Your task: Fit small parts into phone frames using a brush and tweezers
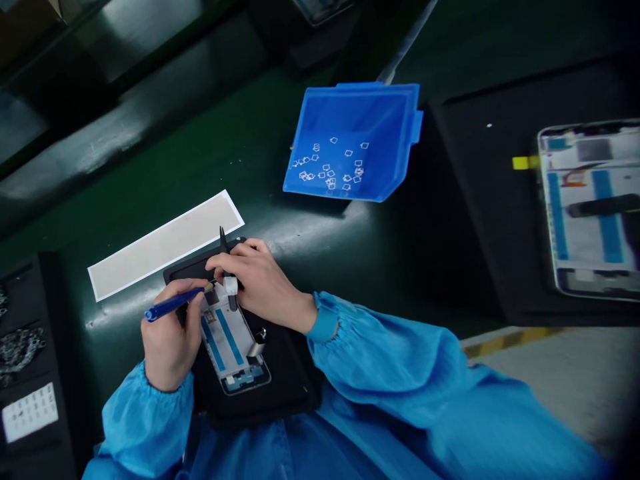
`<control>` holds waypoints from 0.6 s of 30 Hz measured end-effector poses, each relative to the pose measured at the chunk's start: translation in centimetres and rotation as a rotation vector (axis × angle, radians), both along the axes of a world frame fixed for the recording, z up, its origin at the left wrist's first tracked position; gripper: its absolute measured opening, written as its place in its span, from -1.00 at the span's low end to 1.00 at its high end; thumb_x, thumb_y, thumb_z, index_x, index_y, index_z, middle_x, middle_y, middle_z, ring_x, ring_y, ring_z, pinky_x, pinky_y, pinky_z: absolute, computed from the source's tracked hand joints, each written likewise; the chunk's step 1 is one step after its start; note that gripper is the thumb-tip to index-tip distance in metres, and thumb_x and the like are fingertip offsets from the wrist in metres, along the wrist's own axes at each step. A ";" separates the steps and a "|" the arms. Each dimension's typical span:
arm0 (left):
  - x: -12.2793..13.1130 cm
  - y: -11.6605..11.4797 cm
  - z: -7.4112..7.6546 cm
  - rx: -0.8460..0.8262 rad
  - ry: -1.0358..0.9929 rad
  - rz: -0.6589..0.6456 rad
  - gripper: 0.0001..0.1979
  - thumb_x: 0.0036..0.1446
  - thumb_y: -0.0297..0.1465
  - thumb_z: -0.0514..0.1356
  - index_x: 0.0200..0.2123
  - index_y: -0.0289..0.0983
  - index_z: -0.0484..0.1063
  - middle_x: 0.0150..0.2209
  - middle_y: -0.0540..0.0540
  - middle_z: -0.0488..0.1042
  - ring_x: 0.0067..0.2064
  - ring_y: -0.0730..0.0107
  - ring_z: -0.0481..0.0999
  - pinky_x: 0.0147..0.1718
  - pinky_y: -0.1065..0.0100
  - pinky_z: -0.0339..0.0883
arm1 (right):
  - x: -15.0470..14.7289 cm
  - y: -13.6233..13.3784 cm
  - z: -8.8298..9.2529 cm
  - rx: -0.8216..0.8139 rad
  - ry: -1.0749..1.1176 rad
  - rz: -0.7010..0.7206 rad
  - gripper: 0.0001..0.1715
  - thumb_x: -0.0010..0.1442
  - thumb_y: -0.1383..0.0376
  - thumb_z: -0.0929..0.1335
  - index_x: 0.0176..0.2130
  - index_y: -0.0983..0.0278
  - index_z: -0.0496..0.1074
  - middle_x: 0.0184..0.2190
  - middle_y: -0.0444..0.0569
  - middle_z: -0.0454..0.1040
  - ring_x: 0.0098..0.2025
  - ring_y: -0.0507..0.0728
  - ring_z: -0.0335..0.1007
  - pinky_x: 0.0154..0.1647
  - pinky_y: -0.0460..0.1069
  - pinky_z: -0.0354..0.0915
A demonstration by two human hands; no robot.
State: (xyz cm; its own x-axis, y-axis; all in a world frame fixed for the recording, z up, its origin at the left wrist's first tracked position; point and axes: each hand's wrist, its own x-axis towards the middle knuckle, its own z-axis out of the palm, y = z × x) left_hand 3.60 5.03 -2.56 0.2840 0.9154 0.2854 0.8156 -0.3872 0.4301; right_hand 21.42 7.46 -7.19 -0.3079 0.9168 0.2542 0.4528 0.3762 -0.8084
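Observation:
An opened phone body (231,340) with two blue strips lies on a black pad (290,380) in front of me. My left hand (173,333) is closed round a blue pen-like tool (173,304), its tip at the upper left corner of the phone. Black tweezers (223,238) are held in my right hand (263,280), their points directed up and away from the phone. Beneath those fingers, a small white piece (231,286) shows at the phone's top edge. A silvery flap (256,349) stands out from the lower right side of the phone.
A long beige strip with white edges (165,245) lies beyond the pad. Further back sits a blue tray (360,120) with several small frames. Another opened phone (590,213) rests on a black surface at right. Black trays with metal parts (23,347) and a white label sheet (31,412) stand left.

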 end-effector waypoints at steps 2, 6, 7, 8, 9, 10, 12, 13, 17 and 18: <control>0.0 0.0 0.0 -0.007 -0.004 -0.006 -0.87 0.27 -0.45 0.16 -0.13 -0.18 0.43 -0.23 -0.01 0.61 -0.21 0.39 0.62 -0.26 0.40 0.46 | 0.0 0.0 0.0 -0.006 -0.010 0.001 -0.59 0.11 0.61 0.31 -0.11 0.22 0.38 -0.34 -0.15 0.53 -0.24 0.13 0.36 -0.09 0.04 0.01; 0.2 0.0 0.1 -0.032 -0.007 0.002 -0.82 0.26 -0.46 0.17 -0.07 -0.19 0.37 -0.21 -0.02 0.61 -0.17 0.37 0.62 -0.22 0.38 0.47 | 0.1 0.0 0.1 -0.025 -0.032 0.014 -0.59 0.13 0.61 0.29 -0.09 0.22 0.39 -0.34 -0.14 0.53 -0.22 0.14 0.36 -0.08 0.04 0.01; 0.2 0.0 0.1 -0.037 -0.003 0.003 -0.82 0.26 -0.46 0.17 -0.07 -0.18 0.35 -0.20 -0.01 0.61 -0.16 0.38 0.62 -0.21 0.39 0.46 | 0.1 0.0 0.1 -0.025 -0.034 0.015 -0.58 0.13 0.61 0.29 -0.09 0.22 0.39 -0.33 -0.13 0.53 -0.21 0.14 0.36 -0.08 0.04 0.01; 0.2 0.0 0.2 -0.040 0.002 -0.001 -0.82 0.26 -0.47 0.17 -0.07 -0.17 0.35 -0.20 0.00 0.61 -0.16 0.39 0.62 -0.21 0.40 0.46 | 0.1 0.0 0.2 -0.026 -0.035 0.016 -0.57 0.12 0.62 0.28 -0.09 0.22 0.39 -0.33 -0.12 0.53 -0.21 0.14 0.36 -0.08 0.04 0.01; 0.2 0.0 0.2 -0.041 0.005 -0.006 -0.82 0.26 -0.47 0.17 -0.08 -0.17 0.35 -0.20 0.00 0.61 -0.16 0.40 0.62 -0.20 0.41 0.46 | 0.2 0.0 0.2 -0.027 -0.038 0.018 -0.56 0.11 0.62 0.28 -0.09 0.22 0.39 -0.32 -0.12 0.53 -0.21 0.14 0.36 -0.07 0.04 0.01; 0.2 0.0 0.2 -0.039 0.004 -0.009 -0.82 0.26 -0.47 0.17 -0.08 -0.16 0.35 -0.20 0.01 0.61 -0.16 0.40 0.62 -0.20 0.41 0.46 | 0.2 0.0 0.2 -0.029 -0.041 0.020 -0.54 0.10 0.63 0.27 -0.09 0.22 0.39 -0.32 -0.12 0.54 -0.21 0.15 0.36 -0.07 0.04 0.01; 0.2 0.0 0.2 -0.043 -0.001 -0.003 -0.81 0.25 -0.46 0.18 -0.08 -0.16 0.34 -0.19 0.01 0.61 -0.15 0.41 0.62 -0.20 0.41 0.45 | 0.2 0.0 0.3 -0.036 -0.050 0.023 -0.53 0.09 0.64 0.27 -0.08 0.22 0.39 -0.32 -0.11 0.54 -0.21 0.15 0.36 -0.07 0.04 0.01; 0.2 0.0 0.2 -0.048 -0.003 0.004 -0.81 0.25 -0.45 0.18 -0.07 -0.16 0.34 -0.19 0.02 0.61 -0.15 0.41 0.62 -0.20 0.41 0.45 | 0.2 0.0 0.3 -0.039 -0.053 0.024 -0.52 0.09 0.64 0.27 -0.08 0.22 0.39 -0.31 -0.11 0.54 -0.22 0.14 0.36 -0.07 0.04 0.01; 0.2 -0.1 0.1 -0.059 0.000 0.034 -0.81 0.24 -0.44 0.20 -0.08 -0.15 0.34 -0.19 0.03 0.61 -0.14 0.41 0.61 -0.18 0.41 0.45 | 0.2 0.0 0.3 -0.042 -0.058 0.026 -0.51 0.08 0.64 0.26 -0.07 0.22 0.38 -0.30 -0.11 0.54 -0.21 0.15 0.36 -0.07 0.04 0.01; 0.2 -0.1 0.1 -0.056 0.003 0.036 -0.82 0.24 -0.44 0.20 -0.09 -0.15 0.35 -0.19 0.04 0.61 -0.15 0.41 0.62 -0.19 0.41 0.45 | 0.2 0.0 0.3 -0.041 -0.058 0.025 -0.50 0.08 0.65 0.26 -0.07 0.22 0.38 -0.30 -0.12 0.55 -0.20 0.15 0.36 -0.07 0.04 0.00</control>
State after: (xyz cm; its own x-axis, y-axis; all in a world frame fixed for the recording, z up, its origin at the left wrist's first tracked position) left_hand 3.82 4.93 -2.46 0.2515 0.9395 0.2326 0.8297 -0.3330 0.4480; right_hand 21.58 7.43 -6.89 -0.3440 0.9179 0.1979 0.4902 0.3553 -0.7959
